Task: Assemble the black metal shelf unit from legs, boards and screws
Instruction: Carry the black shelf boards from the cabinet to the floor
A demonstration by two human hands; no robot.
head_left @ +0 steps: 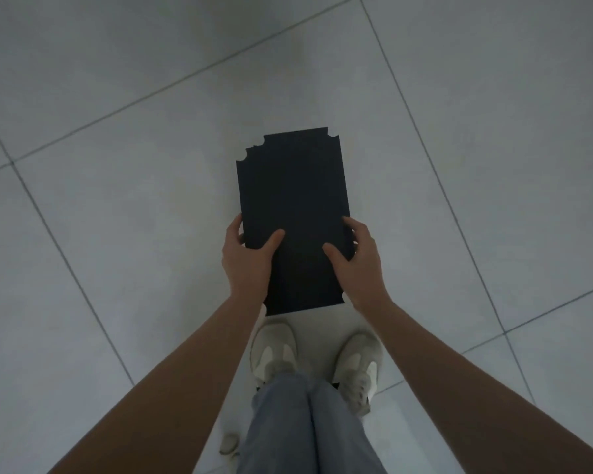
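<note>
While no legs or screws show anywhere, the job looks barely begun. The left hand (245, 260) clamps the left edge of the stack of black boards (295, 200), thumb on top; the right hand (355, 258) grasps the opposite edge likewise. Between both grips the boards hang above the floor (117, 234), just ahead of the shoes (274, 350). Everything remains to be joined.

Two hands, left hand (245, 260) and right hand (356, 265); a stack of black boards (293, 186), number unclear; two shoes (274, 350).
</note>
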